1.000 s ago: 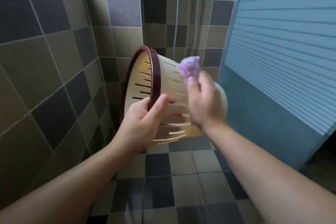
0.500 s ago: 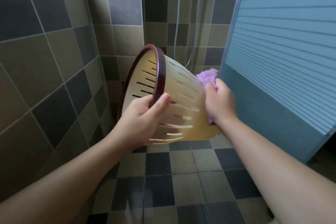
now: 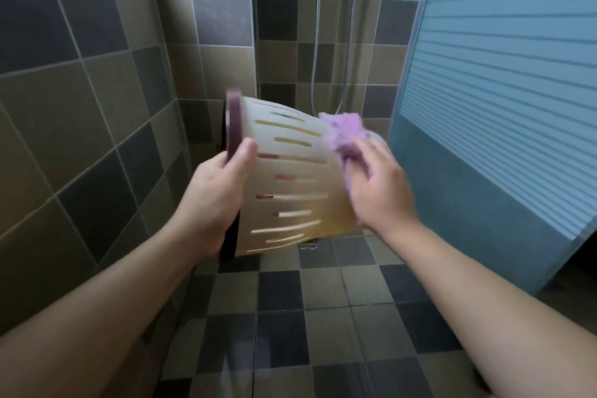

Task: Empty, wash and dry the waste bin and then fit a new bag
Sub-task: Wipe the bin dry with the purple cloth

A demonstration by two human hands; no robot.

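Head view: bin point(image 3: 290, 181) on its side in mid-air, rim left.
My left hand point(image 3: 213, 200) grips the rim; my right hand point(image 3: 381, 191) presses the cloth point(image 3: 345, 136) on its far end. Hard rubbing could twist it loose.

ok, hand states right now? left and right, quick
Left hand: grips the waste bin at its dark rim, thumb over the outside.
Right hand: presses the purple cloth against the bin's base end; the picture is blurred.
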